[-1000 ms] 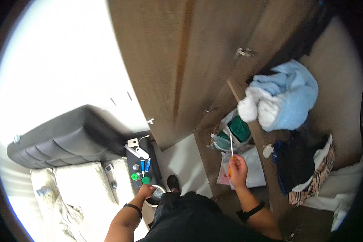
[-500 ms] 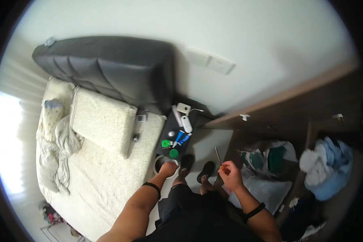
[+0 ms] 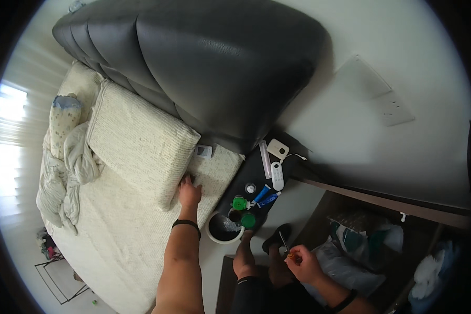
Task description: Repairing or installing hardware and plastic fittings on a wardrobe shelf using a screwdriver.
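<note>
Low down on the right side, a screwdriver (image 3: 283,241) is in the right hand (image 3: 303,264). Its orange handle is tucked in the fingers, which are curled closed around it. The thin metal part sticks out past the fingers and points up and a little to the left, above a dark shoe (image 3: 277,237).

Over on the bed (image 3: 125,220), the left hand (image 3: 190,194) reaches out beside the pillow (image 3: 136,141). A small dark thing (image 3: 192,179) is right at its fingertips. The fingers are bent a bit and point down at the bed, but I cannot tell if they grip the dark thing or only touch it. Just above that hand lies a little white gadget (image 3: 204,151).

Between the two hands stands a round bin (image 3: 225,242) with a pale rim. It is next to a black bedside table (image 3: 236,184) that has blue tubes (image 3: 260,194) and a white remote (image 3: 277,176) on it. Beside the right hand is a big plastic bag (image 3: 348,267).
</note>
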Motion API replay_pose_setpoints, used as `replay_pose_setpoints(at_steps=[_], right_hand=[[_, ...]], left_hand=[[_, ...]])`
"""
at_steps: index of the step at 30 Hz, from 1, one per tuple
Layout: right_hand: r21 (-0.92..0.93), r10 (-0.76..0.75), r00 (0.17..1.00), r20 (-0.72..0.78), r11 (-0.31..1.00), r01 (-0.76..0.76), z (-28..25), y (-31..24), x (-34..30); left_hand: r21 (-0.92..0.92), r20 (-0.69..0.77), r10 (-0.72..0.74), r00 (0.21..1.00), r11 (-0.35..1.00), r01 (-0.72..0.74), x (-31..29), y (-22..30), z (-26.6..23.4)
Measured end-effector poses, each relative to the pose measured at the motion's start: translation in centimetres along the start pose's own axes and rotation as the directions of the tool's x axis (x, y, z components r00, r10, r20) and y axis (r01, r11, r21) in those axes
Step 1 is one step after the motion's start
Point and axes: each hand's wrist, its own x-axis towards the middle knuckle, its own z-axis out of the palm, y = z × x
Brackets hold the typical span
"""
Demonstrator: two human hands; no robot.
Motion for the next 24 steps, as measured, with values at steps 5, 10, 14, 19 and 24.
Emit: replay_pose_setpoints(at_steps=[5, 10, 14, 19, 24], right_hand=[[-0.043, -0.080, 0.997, -0.020, 0.996, 0.079, 0.0, -0.3, 0.0], [0.022, -0.116, 0.990, -0.076, 0.993, 0.118, -1.6, -4.2, -1.7], [0.115, -0.207, 0.961, -0.183, 0.966, 0.230, -4.8, -10.9, -5.0], [0.085, -0.461, 0.805, -0.374, 0.847, 0.524, -10.8, -13.0, -11.9], [0.029, -0.367, 0.681, -0.634, 0.868, 0.495, -14.4, -7.7, -22.7]], left_hand=[[-0.147, 0.029, -0.036, 0.999, 0.988, 0.040, 0.5, -0.1, -1.8], [-0.755, 0.477, 0.282, 0.833, 0.616, 0.224, -8.1, 5.8, -8.5], [-0.800, 0.593, 0.578, 0.560, 0.501, 0.330, -17.7, 15.7, -20.3], [-0.808, 0.588, 0.806, 0.063, 0.584, 0.079, -25.0, 27.4, -26.0], [-0.790, 0.612, 0.707, -0.354, 0.530, -0.309, -33.6, 38.4, -26.0]])
